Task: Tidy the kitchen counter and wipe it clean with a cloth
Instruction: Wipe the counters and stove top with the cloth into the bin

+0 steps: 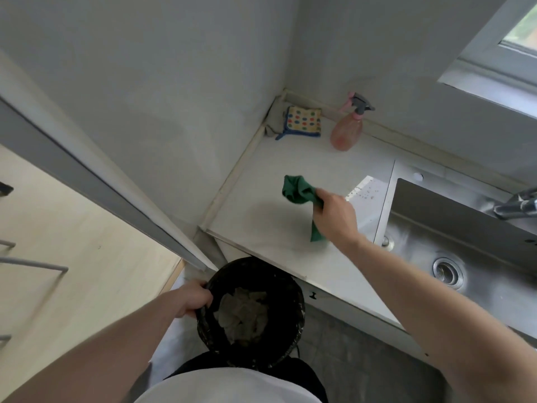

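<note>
Right hand (334, 216) over the middle of the worktop (261, 228), fingers clenched round a green cloth (299, 193). Cloth bunches out of the fist toward 10 o'clock, a tail hangs down at 6 o'clock onto or just above the worktop; cannot tell if it touches. Left hand (193, 298) at 7 o'clock of the frame, below the worktop edge, fingers curled over the rim of a black bin (293, 301), gripping it. Bin has a black liner, crumpled pale paper (241, 312) inside. Bin sits just under the worktop's near corner.

Far corner, 12 o'clock from the cloth: dotted sponge-cloth (303, 120) lying flat, a grey rag (271, 126) just beside it at its 9 o'clock against the wall. Pink spray bottle (347, 130) upright at 3 o'clock of the dotted cloth, near the back wall. Small reddish crumbs (367, 194) on the worktop at 2 o'clock of the right hand, next to the steel sink (436, 216). Tap (517, 203) at the sink's far right. Window (520, 33) at top right.
</note>
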A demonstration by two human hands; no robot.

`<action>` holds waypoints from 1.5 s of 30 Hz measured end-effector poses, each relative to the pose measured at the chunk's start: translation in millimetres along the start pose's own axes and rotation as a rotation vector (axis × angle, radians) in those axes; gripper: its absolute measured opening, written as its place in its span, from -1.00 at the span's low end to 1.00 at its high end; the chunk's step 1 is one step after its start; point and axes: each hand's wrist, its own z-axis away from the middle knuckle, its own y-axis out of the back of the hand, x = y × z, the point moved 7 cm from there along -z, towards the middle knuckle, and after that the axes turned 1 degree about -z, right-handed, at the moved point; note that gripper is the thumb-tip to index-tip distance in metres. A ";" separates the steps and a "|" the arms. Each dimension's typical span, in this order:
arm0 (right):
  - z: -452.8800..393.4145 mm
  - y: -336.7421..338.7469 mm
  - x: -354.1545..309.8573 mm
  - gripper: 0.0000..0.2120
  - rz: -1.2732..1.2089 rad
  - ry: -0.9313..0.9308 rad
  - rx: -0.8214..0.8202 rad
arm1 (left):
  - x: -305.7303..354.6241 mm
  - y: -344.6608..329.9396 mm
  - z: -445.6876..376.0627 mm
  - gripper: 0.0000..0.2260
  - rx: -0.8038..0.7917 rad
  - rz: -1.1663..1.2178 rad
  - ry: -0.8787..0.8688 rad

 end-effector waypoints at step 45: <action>-9.1 -29.0 -60.2 -0.62 -0.071 0.122 -0.037 | -32.3 15.7 -16.2 -0.58 0.022 0.097 0.074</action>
